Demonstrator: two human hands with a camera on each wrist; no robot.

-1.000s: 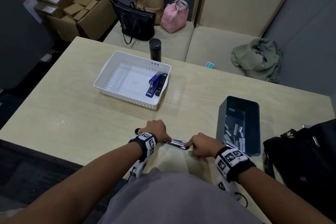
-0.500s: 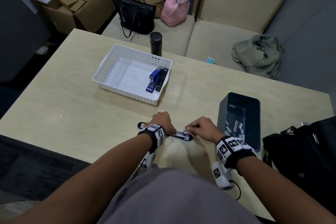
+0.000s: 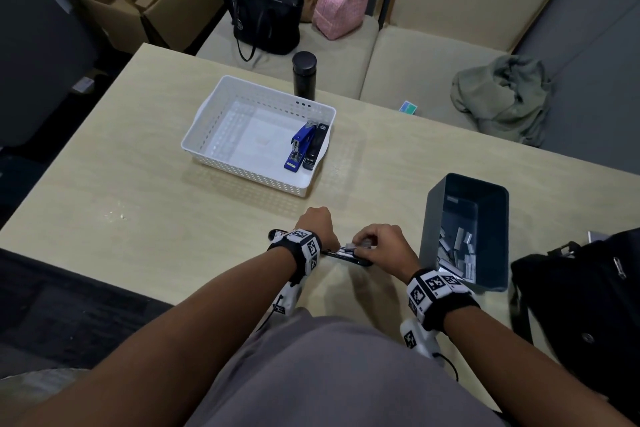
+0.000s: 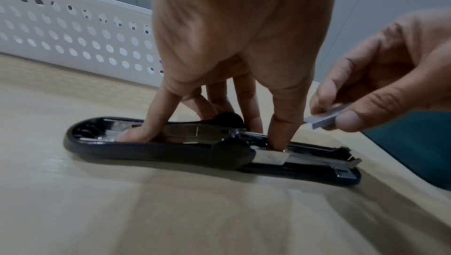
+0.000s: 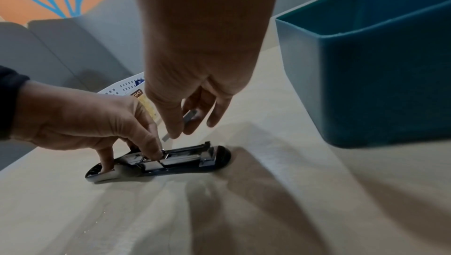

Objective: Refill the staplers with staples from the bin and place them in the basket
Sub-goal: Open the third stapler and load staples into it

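Note:
A black stapler (image 3: pixel 360 261) (image 4: pixel 171 153) (image 5: pixel 190 160) lies opened flat on the table near its front edge, magazine exposed. My left hand (image 3: pixel 317 225) (image 4: pixel 244 47) (image 5: pixel 80 116) holds it down, one fingertip in the open cover, another in the magazine, the rest behind the hinge. My right hand (image 3: pixel 384 243) (image 4: pixel 380 89) (image 5: pixel 195 66) pinches a strip of staples (image 4: pixel 324 119) (image 5: pixel 189 117) just above the magazine. The dark bin (image 3: pixel 464 191) (image 5: pixel 366 66) with several staple strips stands to the right. The white basket (image 3: pixel 256 88) (image 4: pixel 73 33) holds a blue stapler (image 3: pixel 299 146) and a black stapler (image 3: pixel 313 146).
A black flask (image 3: pixel 304 74) stands behind the basket. A black bag (image 3: pixel 581 295) sits at the table's right edge beside the bin. Sofa seats with bags and a green garment (image 3: pixel 502 97) lie beyond the table.
My right hand has lifted from the stapler's front end and now hovers over the magazine with the staple strip. My left hand has stayed on the stapler.

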